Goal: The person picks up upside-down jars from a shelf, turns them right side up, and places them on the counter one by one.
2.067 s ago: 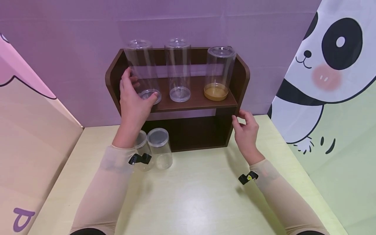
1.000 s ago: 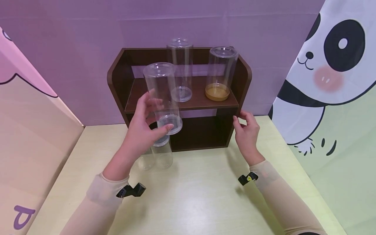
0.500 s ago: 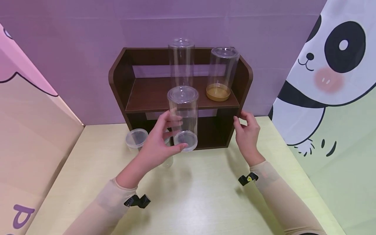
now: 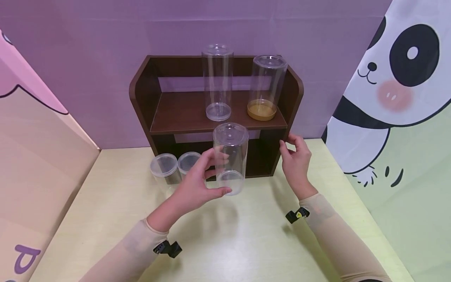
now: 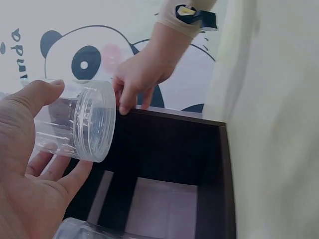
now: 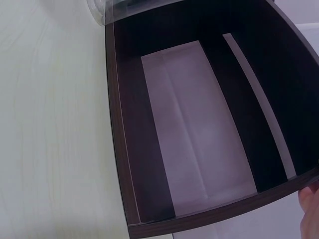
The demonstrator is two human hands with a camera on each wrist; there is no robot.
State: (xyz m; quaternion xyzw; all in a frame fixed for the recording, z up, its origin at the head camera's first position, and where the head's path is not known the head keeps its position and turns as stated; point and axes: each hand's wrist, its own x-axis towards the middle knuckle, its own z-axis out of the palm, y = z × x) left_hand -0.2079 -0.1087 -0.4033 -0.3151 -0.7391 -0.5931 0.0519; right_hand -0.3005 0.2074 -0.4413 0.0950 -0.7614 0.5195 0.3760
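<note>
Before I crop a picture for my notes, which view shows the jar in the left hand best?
The head view: the clear jar shows from top to base in the left hand. Left wrist: its ridged end close up, the hand covering part. Right wrist: I can't identify it.

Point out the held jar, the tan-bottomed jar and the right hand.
Held jar (image 4: 233, 158): head view, clear side wall.
Tan-bottomed jar (image 4: 267, 87): head view, clear side wall.
Right hand (image 4: 297, 163): head view, middle of hand.

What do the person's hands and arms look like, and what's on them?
The left hand and right hand are bare. The left sleeve and right sleeve are beige and plain. A small, angular black left wrist device matches a black right wrist device, which also shows a yellow patch.
</note>
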